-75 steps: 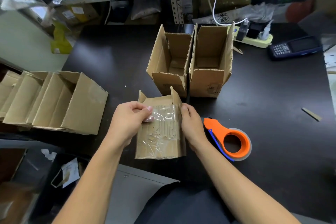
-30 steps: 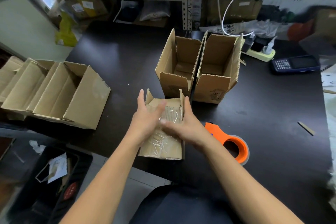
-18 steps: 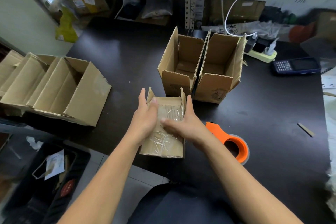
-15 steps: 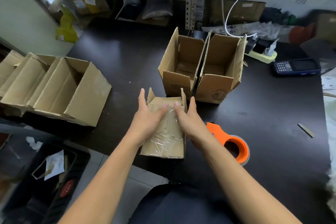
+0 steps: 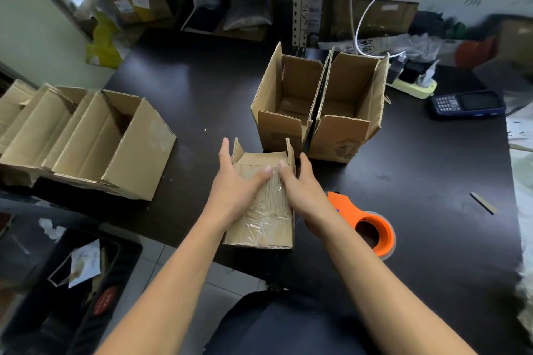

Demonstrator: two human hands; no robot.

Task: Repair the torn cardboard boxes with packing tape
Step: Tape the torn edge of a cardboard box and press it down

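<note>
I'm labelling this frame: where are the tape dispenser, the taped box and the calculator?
tape dispenser (image 5: 347,208): head view, orange handle.
taped box (image 5: 268,229): head view, taped top face.
calculator (image 5: 467,104): head view, middle of body.

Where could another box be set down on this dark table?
Bare table lies between the left box pile and two upright boxes; also right of the tape dispenser. Crowded around both hands.
</note>
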